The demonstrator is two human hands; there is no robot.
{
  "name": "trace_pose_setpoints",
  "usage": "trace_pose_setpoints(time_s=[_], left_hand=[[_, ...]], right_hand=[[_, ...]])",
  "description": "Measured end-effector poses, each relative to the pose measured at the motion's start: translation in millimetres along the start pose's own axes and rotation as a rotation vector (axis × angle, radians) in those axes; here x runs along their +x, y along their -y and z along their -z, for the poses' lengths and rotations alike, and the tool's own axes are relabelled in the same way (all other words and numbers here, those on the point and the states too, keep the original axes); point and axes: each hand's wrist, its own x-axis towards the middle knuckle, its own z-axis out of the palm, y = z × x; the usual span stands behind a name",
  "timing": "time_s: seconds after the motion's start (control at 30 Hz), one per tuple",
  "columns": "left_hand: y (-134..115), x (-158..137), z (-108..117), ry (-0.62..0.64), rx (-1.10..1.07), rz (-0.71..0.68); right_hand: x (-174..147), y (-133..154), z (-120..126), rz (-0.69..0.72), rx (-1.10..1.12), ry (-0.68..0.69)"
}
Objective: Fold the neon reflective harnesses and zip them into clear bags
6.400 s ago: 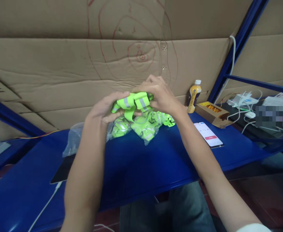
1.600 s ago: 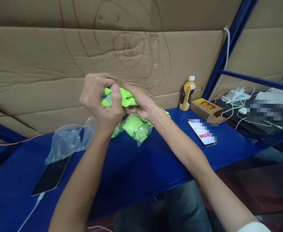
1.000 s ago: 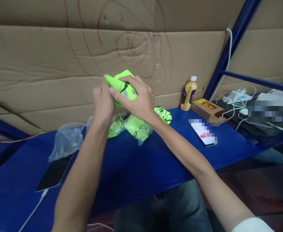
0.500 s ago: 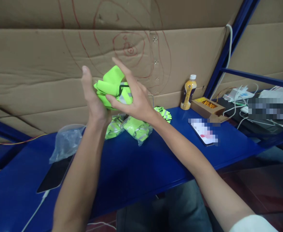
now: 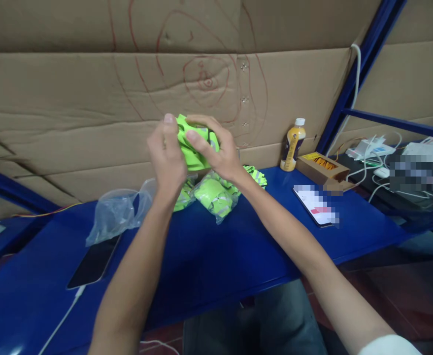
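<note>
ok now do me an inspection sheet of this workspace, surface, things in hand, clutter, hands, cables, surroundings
Surface: blue tabletop, carrying several items.
Things handled: green cloth with grey stripes, held above the tabletop; more green pieces below, at least one in clear plastic.
Clutter: clear bag overlapping a dark-screened device; lit phone, bottle, cardboard box.
Hands: left hand and right hand both grip the cloth.
Cables: white cable plugged into the dark-screened device; others at right.
Surroundings: cardboard wall with red markings; blue frame post.
</note>
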Motion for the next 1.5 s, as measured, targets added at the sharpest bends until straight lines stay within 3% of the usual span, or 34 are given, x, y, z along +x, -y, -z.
trace_pose_setpoints(time_s=[0.1, 0.17, 0.3, 0.43, 0.63, 0.73, 0.9, 1.03, 1.17, 1.33, 1.5], left_hand=[[-10, -8, -1, -0.128, 0.188, -0.153], [-17, -13, -1, -0.124, 0.257, -0.223], [-21, -16, -1, -0.065, 0.255, -0.225], [-12, -15, -5, -0.108, 0.241, -0.247], [-8, -12, -8, -0.176, 0.202, -0.144], [-4, -4, -2, -0.164, 0.004, -0.094], [7, 11, 0, -0.256, -0.295, 0.124], [-1, 10, -8, -0.085, -0.559, 0.338], [-20, -6, -12, -0.050, -0.539, 0.136], [-25, -23, -11, 0.039, -0.040, -0.190], [-19, -27, -13, -0.092, 0.153, -0.197]], right_hand=[[2, 0, 2, -0.095, 0.055, 0.013], [3, -3, 3, -0.131, 0.065, 0.006], [5, -9, 5, -0.134, 0.100, -0.003], [2, -7, 3, -0.091, 0.098, -0.038], [0, -4, -1, -0.032, 0.059, -0.058], [2, -2, 0, -0.086, 0.068, -0.086], [3, 0, 2, -0.221, 0.127, -0.133], [3, -1, 1, -0.227, 0.134, -0.150], [2, -1, 0, -0.206, 0.087, -0.183], [-4, -2, -3, -0.166, 0.048, -0.225], [-8, -5, -10, -0.084, -0.013, -0.135]])
